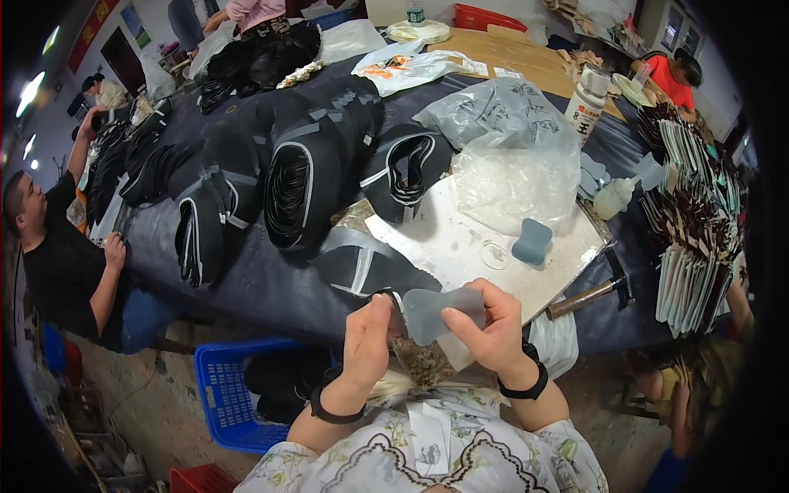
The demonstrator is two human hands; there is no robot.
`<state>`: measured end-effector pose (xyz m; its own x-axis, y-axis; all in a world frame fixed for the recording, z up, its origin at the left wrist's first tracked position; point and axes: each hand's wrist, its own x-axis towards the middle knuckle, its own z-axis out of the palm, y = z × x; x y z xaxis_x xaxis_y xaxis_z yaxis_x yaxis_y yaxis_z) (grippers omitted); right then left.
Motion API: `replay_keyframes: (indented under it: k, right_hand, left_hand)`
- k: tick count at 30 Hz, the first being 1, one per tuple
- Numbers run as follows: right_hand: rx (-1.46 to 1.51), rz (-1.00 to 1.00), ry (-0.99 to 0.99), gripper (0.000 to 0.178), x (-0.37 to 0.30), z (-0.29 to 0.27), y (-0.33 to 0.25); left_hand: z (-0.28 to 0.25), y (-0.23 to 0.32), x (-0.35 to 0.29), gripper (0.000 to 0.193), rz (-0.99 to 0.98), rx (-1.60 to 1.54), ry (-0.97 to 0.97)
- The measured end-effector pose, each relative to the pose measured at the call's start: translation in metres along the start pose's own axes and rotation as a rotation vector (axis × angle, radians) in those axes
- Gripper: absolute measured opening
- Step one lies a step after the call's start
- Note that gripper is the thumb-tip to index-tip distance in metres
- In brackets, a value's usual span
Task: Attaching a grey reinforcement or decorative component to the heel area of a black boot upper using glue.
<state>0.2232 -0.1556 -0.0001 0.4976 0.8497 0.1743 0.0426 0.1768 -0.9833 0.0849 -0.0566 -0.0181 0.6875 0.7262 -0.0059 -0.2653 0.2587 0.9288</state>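
My right hand (495, 329) is closed, thumb on top, on a thin grey rounded piece (429, 316) with curved-in sides. That piece reaches leftward to my left hand (368, 338), whose thumb and fingers pinch the edge of a black piece with a white rim (397, 306). The two edges meet or overlap between my hands; I cannot tell if they are joined. Just beyond lies a black shoe upper (366, 267) with a grey band and white tape lines. A second grey rounded piece (532, 241) rests on the white board (448, 238).
Stacks of black uppers (289, 189) fill the left of the table. Right of the board are a hammer (588, 297), a squeeze bottle (615, 197), a white bottle (588, 103) and bundled pieces (694, 238). A clear bag (518, 164) lies behind. Below is a blue basket (215, 394). Other people work around.
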Motion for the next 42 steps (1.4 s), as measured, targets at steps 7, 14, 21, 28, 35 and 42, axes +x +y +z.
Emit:
replay_keyframes:
  k: [7,14,21,28,35,42]
  right_hand:
    - [-0.035,-0.063,0.014,0.012,0.001,0.0,0.001]
    - [-0.063,-0.068,-0.012,0.012,0.004,-0.002,-0.005]
    - [0.329,0.207,-0.046,0.011,0.009,-0.003,-0.007]
    - [0.417,0.274,-0.087,0.013,0.013,-0.013,0.002]
    - [0.307,0.133,-0.064,0.011,0.012,-0.007,0.012]
    - [0.69,0.232,0.047,0.006,-0.006,0.0,0.011]
  left_hand:
    - [0.005,0.005,0.0,0.04,0.074,0.038,-0.028]
    - [0.016,0.014,0.0,0.019,0.129,0.104,-0.055]
    - [0.014,0.012,-0.003,0.01,0.112,0.241,0.015]
    - [0.008,0.009,-0.003,0.011,0.151,0.283,-0.018]
    - [0.001,-0.001,-0.004,0.014,0.348,0.406,-0.003]
    - [0.004,0.009,0.002,0.011,0.366,0.448,-0.109]
